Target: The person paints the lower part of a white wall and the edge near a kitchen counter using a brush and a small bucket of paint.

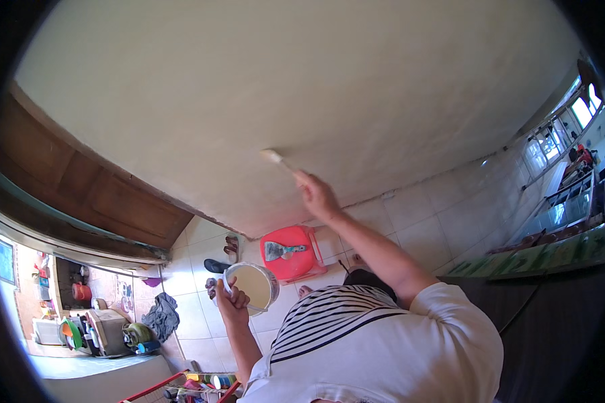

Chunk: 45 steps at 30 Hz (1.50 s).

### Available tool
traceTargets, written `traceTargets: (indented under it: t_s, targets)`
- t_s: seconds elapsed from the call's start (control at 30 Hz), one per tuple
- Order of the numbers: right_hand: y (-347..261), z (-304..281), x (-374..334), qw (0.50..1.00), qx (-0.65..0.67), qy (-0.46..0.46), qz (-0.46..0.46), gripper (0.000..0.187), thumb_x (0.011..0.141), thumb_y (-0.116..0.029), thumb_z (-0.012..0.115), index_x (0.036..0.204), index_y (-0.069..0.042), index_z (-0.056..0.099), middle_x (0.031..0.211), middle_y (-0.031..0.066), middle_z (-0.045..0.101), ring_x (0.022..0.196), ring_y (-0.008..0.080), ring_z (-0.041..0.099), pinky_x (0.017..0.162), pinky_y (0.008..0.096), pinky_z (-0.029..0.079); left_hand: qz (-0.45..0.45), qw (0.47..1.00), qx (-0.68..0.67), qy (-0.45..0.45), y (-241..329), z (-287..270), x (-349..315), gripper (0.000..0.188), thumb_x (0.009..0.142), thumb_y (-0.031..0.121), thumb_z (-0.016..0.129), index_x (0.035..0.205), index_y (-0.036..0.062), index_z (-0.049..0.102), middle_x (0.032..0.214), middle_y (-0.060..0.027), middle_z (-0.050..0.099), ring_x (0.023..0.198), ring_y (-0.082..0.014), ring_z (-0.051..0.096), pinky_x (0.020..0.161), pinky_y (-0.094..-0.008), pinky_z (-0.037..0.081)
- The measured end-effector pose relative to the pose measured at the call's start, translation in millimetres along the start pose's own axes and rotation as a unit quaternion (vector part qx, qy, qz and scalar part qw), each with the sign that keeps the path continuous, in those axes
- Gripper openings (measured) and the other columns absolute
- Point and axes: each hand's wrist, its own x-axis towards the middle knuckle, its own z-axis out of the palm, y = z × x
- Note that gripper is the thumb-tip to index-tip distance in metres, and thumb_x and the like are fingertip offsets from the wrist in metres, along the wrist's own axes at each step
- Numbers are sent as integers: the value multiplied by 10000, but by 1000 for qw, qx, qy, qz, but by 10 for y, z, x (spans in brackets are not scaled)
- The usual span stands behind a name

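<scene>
My right hand [318, 196] is closed round the handle of a paintbrush [273, 157], whose pale bristles lie against the cream wall [356, 87]. Down at the left, my left hand [232, 298] grips the rim of a white bucket [273, 277] with its fingers. Pale, creamy paint [252, 285] shows inside the bucket. Just beyond it stands a red plastic stool [296, 272], and a paint-stained scraper [275, 251] with a wide blade lies on its seat.
A brown wooden door [107, 181] stands left of the wall. Sandals [216, 266] and a dark grey cloth [161, 317] lie on the tiled floor [195, 309]. Household goods crowd the lower left, and a red-framed rack [158, 389] is near me. A ladder [551, 158] leans at the far right.
</scene>
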Motion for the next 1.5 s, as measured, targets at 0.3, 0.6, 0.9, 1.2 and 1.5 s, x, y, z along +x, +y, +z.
traceTargets:
  t_s: [0.3,0.6,0.9,1.2,1.5]
  targets:
    - [1243,-2246,-406,975,-4,158,159,315,972,-95,534,1282,-40,526,968,122,664,850,196,684,762,316,552,-30,999,-13,35,-508,463,-316,491,917,504,558,997,20,559,479,66,290,376,-64,241,407,-244,210]
    - [1416,-1983,-261,948,-146,214,183,367,965,-114,517,1315,-43,431,1046,153,627,870,241,675,706,378,547,-49,999,-10,-7,-692,909,-249,462,915,483,563,941,21,565,466,56,321,367,-71,247,398,-246,205]
    - [449,-1203,-433,996,12,-45,81,434,914,-125,568,1329,-69,451,1133,188,614,972,380,631,800,432,540,-81,996,17,-34,-690,1322,-72,481,931,485,517,969,12,591,466,59,284,380,-74,249,421,-257,221]
    - [1462,-2474,-142,994,-50,85,57,379,926,-53,558,1302,-62,512,973,125,651,798,202,668,732,330,553,-87,995,27,-41,-745,1421,2,507,924,493,521,987,-3,602,474,58,277,385,-80,248,426,-260,221]
    - [1255,-3115,-133,915,46,262,304,315,1019,-179,452,1289,-25,503,928,128,619,728,163,645,630,308,583,-101,994,38,-25,-816,1360,0,475,914,484,551,941,12,588,479,55,287,385,-77,255,416,-260,220]
